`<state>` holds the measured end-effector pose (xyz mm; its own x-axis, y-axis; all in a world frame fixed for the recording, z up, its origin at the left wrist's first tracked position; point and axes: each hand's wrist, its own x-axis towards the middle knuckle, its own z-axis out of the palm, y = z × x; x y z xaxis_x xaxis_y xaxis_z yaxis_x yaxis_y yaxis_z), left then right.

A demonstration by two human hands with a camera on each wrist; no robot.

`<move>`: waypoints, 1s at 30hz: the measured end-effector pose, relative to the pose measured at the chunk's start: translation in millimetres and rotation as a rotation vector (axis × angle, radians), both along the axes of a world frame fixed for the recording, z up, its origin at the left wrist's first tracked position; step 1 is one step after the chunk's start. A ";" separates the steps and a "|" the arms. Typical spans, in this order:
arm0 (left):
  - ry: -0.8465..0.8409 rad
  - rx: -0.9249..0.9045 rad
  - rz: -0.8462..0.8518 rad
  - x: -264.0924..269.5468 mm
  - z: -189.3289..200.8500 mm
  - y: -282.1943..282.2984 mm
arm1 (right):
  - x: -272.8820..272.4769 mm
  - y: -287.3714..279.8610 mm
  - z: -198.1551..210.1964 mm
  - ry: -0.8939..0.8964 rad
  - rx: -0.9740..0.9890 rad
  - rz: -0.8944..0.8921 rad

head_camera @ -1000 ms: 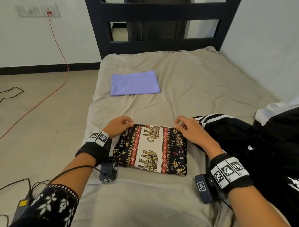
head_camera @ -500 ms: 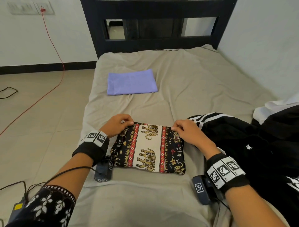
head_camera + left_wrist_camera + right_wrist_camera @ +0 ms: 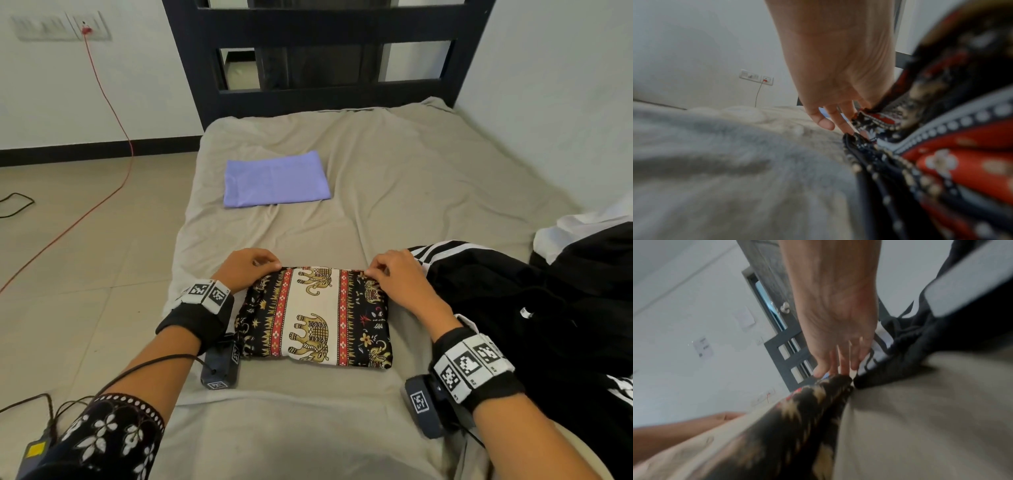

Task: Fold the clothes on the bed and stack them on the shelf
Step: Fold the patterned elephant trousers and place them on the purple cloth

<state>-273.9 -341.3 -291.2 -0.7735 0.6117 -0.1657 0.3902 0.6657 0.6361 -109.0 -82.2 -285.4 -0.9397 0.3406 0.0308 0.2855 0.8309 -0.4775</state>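
Note:
A folded elephant-print cloth point(image 3: 318, 318) point(image 3: 941, 146) point(image 3: 797, 418), black, red and cream, lies flat on the beige bed sheet point(image 3: 411, 188) just in front of me. My left hand point(image 3: 251, 265) point(image 3: 838, 120) pinches its far left corner. At the far right corner my right hand point(image 3: 387, 269) point(image 3: 836, 366) pinches the edge the same way. A folded purple cloth point(image 3: 275, 178) lies farther up the bed, left of centre. No shelf is in view.
A rumpled black jacket with white stripes point(image 3: 513, 301) point(image 3: 920, 337) fills the bed's right side, with a white garment point(image 3: 582, 226) behind it. The dark headboard point(image 3: 325, 51) stands at the far end. Tiled floor with a red cable point(image 3: 102, 102) runs along the left.
Both hands stay at the cloth's far corners and the cloth has not moved. Only the head view has shifted slightly.

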 end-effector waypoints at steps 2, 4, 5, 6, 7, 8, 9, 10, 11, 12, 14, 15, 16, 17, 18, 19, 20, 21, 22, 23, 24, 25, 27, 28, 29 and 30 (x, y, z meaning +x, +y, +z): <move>-0.058 0.046 -0.013 2.1 1.7 -5.2 | 1.0 8.3 7.2 -0.060 -0.086 0.049; -0.137 0.096 -0.015 4.8 2.9 -9.6 | 1.6 11.3 9.4 -0.113 -0.128 0.087; -0.152 0.104 -0.024 5.7 3.0 -10.1 | 1.5 11.2 8.2 -0.127 -0.116 0.093; -0.155 0.109 -0.032 5.5 2.6 -9.5 | 0.9 10.4 7.2 -0.132 -0.098 0.085; -0.152 0.110 -0.035 4.8 2.2 -7.7 | 0.5 9.6 6.6 -0.124 -0.090 0.070; -0.141 0.104 -0.032 3.9 2.2 -5.4 | -0.4 9.0 6.2 -0.114 -0.090 0.051; -0.123 0.095 -0.031 2.7 1.9 -3.4 | -1.5 8.5 6.0 -0.102 -0.090 0.040; -0.103 0.076 -0.033 1.7 1.5 -1.4 | -2.3 7.4 5.5 -0.097 -0.076 0.028; -0.083 0.046 -0.039 0.9 -0.1 0.2 | -3.3 5.7 3.5 -0.096 -0.040 0.018; -0.067 0.011 -0.039 0.6 -2.3 1.0 | -3.7 2.5 0.9 -0.103 0.014 0.007; -0.018 -0.031 -0.014 0.2 -6.0 1.8 | -3.6 -6.0 -5.3 -0.066 0.115 -0.012; 0.034 -0.036 -0.005 0.7 -6.1 1.5 | -2.5 -10.2 -7.0 -0.011 0.154 -0.013; 0.115 -0.034 -0.011 2.9 -3.5 0.2 | -1.0 -13.7 -5.8 0.056 0.185 -0.004; 0.214 -0.016 -0.028 5.2 -0.2 -1.9 | 0.3 -16.0 -2.4 0.117 0.206 0.013; 0.302 0.020 -0.058 8.8 4.6 -4.8 | 1.0 -17.2 2.4 0.150 0.203 0.036; 0.342 0.065 -0.099 13.9 10.7 -8.5 | 2.2 -18.9 8.9 0.132 0.160 0.069; 0.330 0.096 -0.158 20.4 18.1 -11.6 | 4.2 -22.2 17.5 0.061 0.096 0.115; 0.277 0.094 -0.241 28.5 25.9 -14.4 | 6.7 -27.1 26.4 -0.038 0.028 0.171; 0.210 0.050 -0.337 37.5 31.6 -16.6 | 9.9 -33.2 34.6 -0.125 -0.037 0.236; 0.160 -0.028 -0.432 47.1 34.8 -17.5 | 13.4 -40.7 41.1 -0.190 -0.096 0.301; 0.137 -0.122 -0.509 54.7 34.6 -17.7 | 16.5 -49.0 44.4 -0.241 -0.131 0.362; 0.131 -0.215 -0.560 60.7 31.8 -17.8 | 18.6 -57.0 43.7 -0.297 -0.134 0.418; 0.103 -0.347 -0.576 68.2 24.1 -16.7 | 20.3 -69.3 32.9 -0.413 -0.057 0.495; 0.076 -0.383 -0.562 69.8 20.5 -15.9 | 19.7 -72.0 24.9 -0.447 -0.002 0.512; 0.053 -0.405 -0.546 70.3 16.8 -15.4 | 18.2 -71.9 17.3 -0.470 0.043 0.514; 0.030 -0.420 -0.533 69.9 14.3 -15.3 | 17.5 -69.5 12.8 -0.492 0.075 0.507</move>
<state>-204.0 -356.6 -276.8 -0.3924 0.7992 -0.4553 0.7469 0.5658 0.3494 -91.5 -151.7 -272.6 -0.8930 -0.1285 -0.4314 0.0228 0.9443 -0.3284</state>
